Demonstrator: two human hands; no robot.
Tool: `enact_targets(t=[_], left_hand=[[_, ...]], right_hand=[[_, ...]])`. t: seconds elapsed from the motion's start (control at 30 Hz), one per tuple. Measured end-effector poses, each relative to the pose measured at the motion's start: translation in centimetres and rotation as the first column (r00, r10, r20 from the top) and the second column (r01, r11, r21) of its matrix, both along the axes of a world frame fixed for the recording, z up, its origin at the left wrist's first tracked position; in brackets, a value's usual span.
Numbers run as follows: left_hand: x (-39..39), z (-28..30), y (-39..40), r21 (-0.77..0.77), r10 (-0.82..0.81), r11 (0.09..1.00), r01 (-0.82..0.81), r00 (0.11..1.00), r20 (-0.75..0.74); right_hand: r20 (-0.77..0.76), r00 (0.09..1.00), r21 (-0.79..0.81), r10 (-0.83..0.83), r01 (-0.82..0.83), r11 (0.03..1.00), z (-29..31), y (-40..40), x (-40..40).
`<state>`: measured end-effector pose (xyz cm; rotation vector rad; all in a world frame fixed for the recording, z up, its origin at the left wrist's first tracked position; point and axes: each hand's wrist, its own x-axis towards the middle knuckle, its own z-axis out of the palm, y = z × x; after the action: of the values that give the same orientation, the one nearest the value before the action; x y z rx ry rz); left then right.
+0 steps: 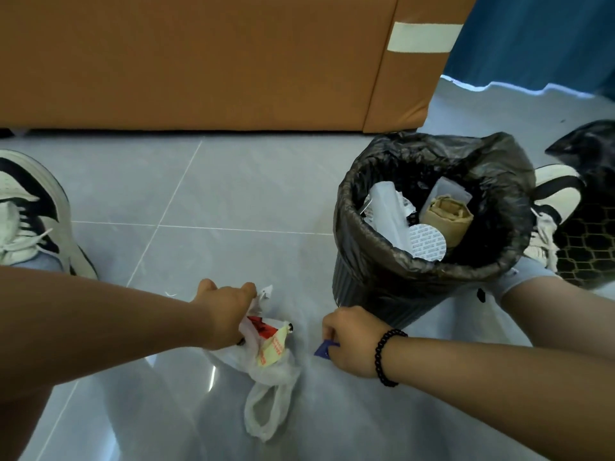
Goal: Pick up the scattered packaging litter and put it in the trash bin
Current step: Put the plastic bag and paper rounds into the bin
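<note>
Both hands grip litter: left hand (226, 311) plastic bag (269, 371), print unreadable; right hand (349, 341) blue scrap (322, 349)

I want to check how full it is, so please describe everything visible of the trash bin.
The trash bin is a dark, round container with ribbed sides, standing upright on the grey tiled floor. A black plastic liner is folded over its rim. Inside lie white plastic packaging, a round white disc and a rolled brown paper piece in a clear wrapper. It is partly filled. The right hand is near its base, pinching a small blue scrap; contact with the bin cannot be told.
</note>
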<state>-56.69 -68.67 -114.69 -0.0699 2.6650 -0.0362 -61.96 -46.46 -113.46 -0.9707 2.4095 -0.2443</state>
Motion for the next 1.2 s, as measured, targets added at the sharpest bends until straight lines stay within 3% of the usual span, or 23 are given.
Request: enact_targets(t=[0.3, 0.43, 0.57, 0.67, 0.73, 0.87, 1.0, 1.1, 1.2], left_hand=[[1.1, 6.0, 0.0, 0.007, 0.053, 0.999, -0.053, 0.989, -0.14], [1.8, 7.9, -0.1, 0.035, 0.097, 0.995, -0.092, 0.973, -0.21], [2.2, 10.5, 0.6, 0.11, 0.129, 0.989, -0.1, 0.947, -0.294], [2.4, 12.6, 1.2, 0.168, 0.125, 0.983, -0.068, 0.925, -0.359], [2.4, 13.9, 1.5, 0.184, 0.12, 0.982, -0.045, 0.9, -0.419], [2.5, 15.9, 1.5, 0.187, 0.069, 0.982, 0.037, 0.845, -0.531], [2.9, 17.7, 1.4, 0.207, 0.01, 0.966, 0.153, 0.78, -0.626], [3.2, 18.4, 1.0, 0.206, -0.012, 0.955, 0.211, 0.727, -0.687], [3.6, 18.8, 0.6, 0.255, 0.027, 0.934, 0.251, 0.663, -0.748]], right_hand=[[-0.038, 0.999, -0.16, 0.035, -0.041, 0.986, 11.2, 1.7, 3.6], [-0.057, 0.99, -0.333, -0.125, 0.1, 0.938, 16.6, 3.6, 2.4], [-0.021, 0.943, -0.521, -0.333, 0.274, 0.808, 20.0, 5.6, -0.9], [0.013, 0.881, -0.577, -0.473, 0.393, 0.716, 20.3, 5.5, -3.6], [-0.003, 0.861, -0.563, -0.509, 0.419, 0.712, 19.9, 5.0, -4.9], [-0.051, 0.867, -0.446, -0.495, 0.424, 0.789, 18.7, 4.3, -6.2], [-0.132, 0.861, -0.537, -0.491, 0.354, 0.766, 19.3, 3.3, -5.9], [0.003, 0.922, -0.639, -0.387, 0.3, 0.709, 20.8, 2.1, -4.3], [0.166, 0.954, -0.622, -0.248, 0.297, 0.724, 21.9, 0.8, -1.9]])
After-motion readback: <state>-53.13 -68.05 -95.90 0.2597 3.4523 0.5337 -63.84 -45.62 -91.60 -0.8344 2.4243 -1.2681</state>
